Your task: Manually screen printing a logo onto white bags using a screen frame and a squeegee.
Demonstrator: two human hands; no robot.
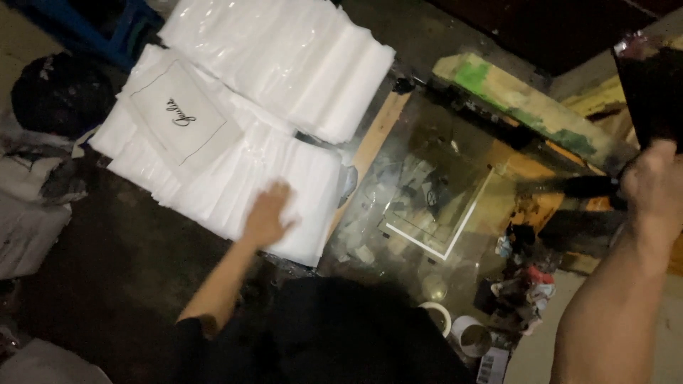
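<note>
Left hand [269,213] lies flat and spread on the near edge of the stack of white plastic bags [235,171], gripping nothing yet. Those bags sit on the dark surface [114,263], left of the glass plate [427,192]. They look thin, light and slick, likely to slide, so pinching one corner seems best. Right hand [651,181] is closed around a dark handle [587,187] by the raised screen frame [651,92].

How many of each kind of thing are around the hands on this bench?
Spreads of white bags: 2
Glass printing plate: 1
Tape rolls: 2
Hands: 2, left hand, right hand
Total: 7
</note>
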